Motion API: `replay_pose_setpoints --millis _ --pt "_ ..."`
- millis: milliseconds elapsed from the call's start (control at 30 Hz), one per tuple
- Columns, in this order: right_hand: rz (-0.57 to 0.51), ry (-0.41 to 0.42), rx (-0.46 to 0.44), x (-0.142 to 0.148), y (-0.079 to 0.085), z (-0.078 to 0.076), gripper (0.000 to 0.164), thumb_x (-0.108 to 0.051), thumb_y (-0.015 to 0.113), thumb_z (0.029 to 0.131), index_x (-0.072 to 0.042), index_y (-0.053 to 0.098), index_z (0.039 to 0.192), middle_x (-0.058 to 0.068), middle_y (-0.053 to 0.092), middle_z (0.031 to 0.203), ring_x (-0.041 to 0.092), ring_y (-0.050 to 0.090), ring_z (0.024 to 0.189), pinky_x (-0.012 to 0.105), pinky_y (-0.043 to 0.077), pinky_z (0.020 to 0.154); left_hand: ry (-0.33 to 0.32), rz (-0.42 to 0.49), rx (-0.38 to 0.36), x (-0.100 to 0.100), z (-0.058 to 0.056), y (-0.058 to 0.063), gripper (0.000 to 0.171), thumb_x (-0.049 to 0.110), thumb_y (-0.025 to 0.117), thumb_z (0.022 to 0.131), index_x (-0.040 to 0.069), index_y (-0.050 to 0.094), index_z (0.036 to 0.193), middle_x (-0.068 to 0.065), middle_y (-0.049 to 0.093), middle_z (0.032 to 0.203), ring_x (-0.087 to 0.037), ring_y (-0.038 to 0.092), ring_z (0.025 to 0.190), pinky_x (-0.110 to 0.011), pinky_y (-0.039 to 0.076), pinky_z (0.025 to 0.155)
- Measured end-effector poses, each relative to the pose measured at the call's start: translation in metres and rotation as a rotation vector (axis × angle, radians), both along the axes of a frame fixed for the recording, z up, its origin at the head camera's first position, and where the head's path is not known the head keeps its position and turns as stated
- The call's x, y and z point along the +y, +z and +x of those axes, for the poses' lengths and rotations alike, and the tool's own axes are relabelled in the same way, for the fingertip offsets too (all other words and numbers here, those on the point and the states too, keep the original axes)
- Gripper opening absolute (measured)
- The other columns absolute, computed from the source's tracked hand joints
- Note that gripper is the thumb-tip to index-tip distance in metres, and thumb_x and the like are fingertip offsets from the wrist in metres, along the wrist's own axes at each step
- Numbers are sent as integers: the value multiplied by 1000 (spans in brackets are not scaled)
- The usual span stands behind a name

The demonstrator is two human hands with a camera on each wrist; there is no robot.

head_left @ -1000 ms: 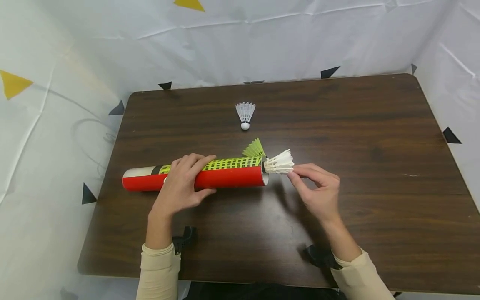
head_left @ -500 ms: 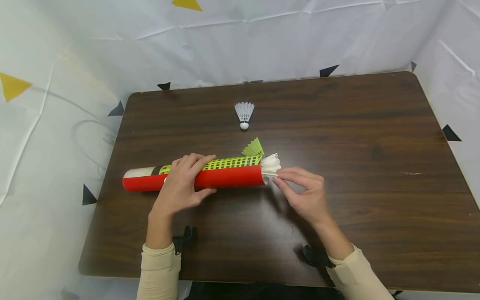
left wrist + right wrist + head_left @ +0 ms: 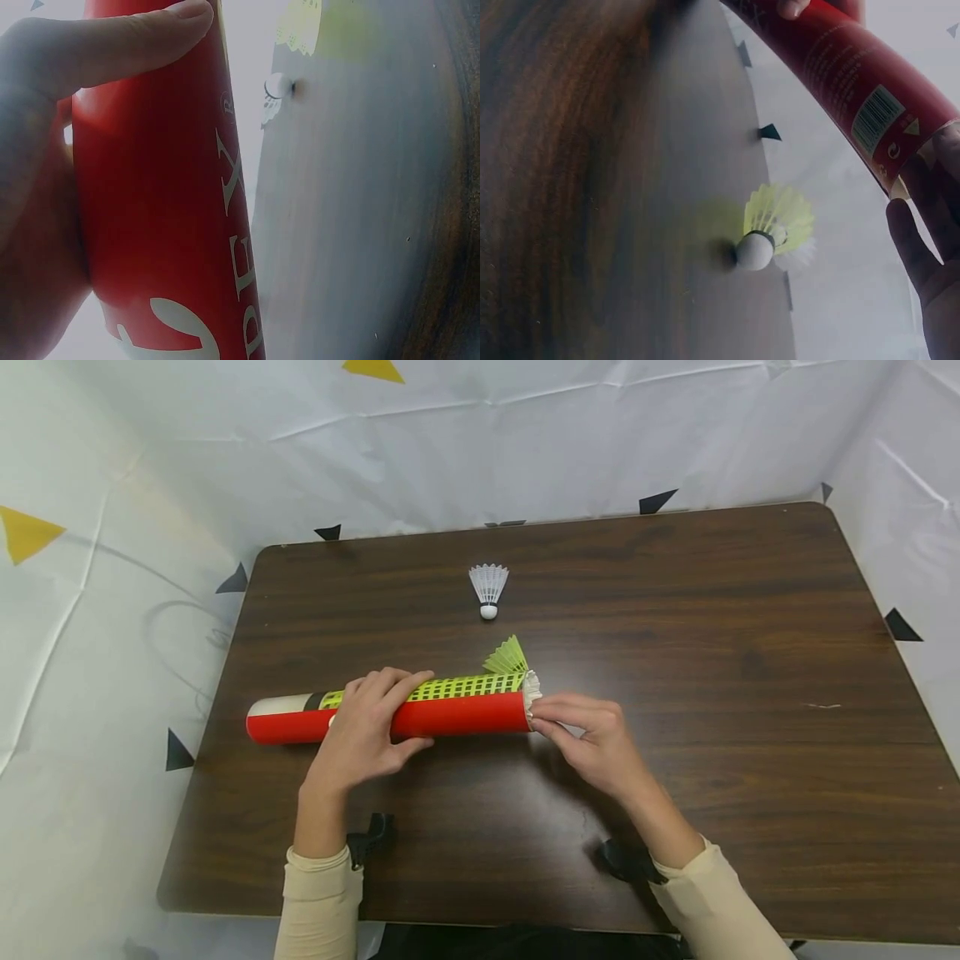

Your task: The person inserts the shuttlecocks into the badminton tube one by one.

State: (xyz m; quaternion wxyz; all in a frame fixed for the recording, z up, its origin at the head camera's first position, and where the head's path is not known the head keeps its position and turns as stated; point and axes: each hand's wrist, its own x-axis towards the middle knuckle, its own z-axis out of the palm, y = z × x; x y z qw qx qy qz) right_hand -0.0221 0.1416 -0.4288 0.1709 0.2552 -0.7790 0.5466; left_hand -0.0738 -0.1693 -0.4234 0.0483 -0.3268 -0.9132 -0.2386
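A red shuttlecock tube (image 3: 465, 717) with a yellow-and-black checked band lies sideways, held above the table by my left hand (image 3: 364, 731), whose fingers go over its top and thumb along the near side. At the tube's right mouth, a white feather shuttlecock (image 3: 532, 685) is almost wholly inside, only its feather rim showing. My right hand (image 3: 588, 735) pinches that rim with thumb and fingertips. In the right wrist view these fingertips reach into the mouth, where the feathers are mostly hidden. Just behind the tube lies a yellow shuttlecock (image 3: 780, 217) with a white cork.
Farther back on the brown wooden table (image 3: 712, 635) lies another white shuttlecock (image 3: 488, 589), cork toward me. White sheeting (image 3: 450, 452) with black and yellow triangles stands behind the table and at both sides.
My right hand has moved left, pushing the white feather shuttlecock from mostly outside the tube to nearly all inside. My left hand and the tube have stayed in place.
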Motion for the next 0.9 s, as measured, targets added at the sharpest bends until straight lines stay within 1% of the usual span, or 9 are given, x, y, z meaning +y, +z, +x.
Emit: replay_pose_setpoints --millis 133,267,367,433,600,800,900 --pt "23 26 14 1 2 -5 24 9 79 74 -3 77 95 7 74 93 21 68 86 21 50 85 3 1 -2 0 0 0 88 32 91 64 21 50 141 -1 54 124 -23 49 112 -52 36 96" --pt "33 84 34 5 4 -11 23 12 79 72 -1 78 92 8 74 91 22 66 83 22 49 81 1 0 -4 0 0 0 88 32 91 64 21 49 141 -1 54 125 -23 49 112 -52 36 97" --pt "63 130 40 8 6 -16 25 13 79 71 -1 78 91 8 74 92 22 64 83 23 48 77 -1 0 -4 0 0 0 88 32 91 64 20 50 141 -1 55 125 -23 49 112 -52 36 96" --pt "88 156 29 10 8 -18 24 11 79 72 -3 78 92 6 74 93 21 65 84 23 49 78 -2 0 -3 0 0 0 88 32 91 64 20 50 141 -1 55 124 -23 49 112 -51 36 96" --pt "130 209 -33 11 10 -23 23 11 76 76 -5 78 92 3 74 94 20 65 89 27 50 82 -3 -8 -6 1 0 0 89 33 91 64 23 49 142 0 54 124 -22 49 112 -50 36 96" --pt "159 226 -81 12 10 -24 23 11 75 77 -5 78 94 2 73 96 19 65 92 29 50 84 -4 -4 -3 1 -1 -1 88 33 91 64 22 50 141 0 54 124 -22 49 112 -51 36 96" --pt "174 233 -102 13 12 -23 23 9 75 79 -6 78 96 1 73 99 18 65 95 31 50 86 -5 -4 0 0 -1 -1 89 34 91 64 23 49 142 0 54 124 -22 49 112 -51 36 96"
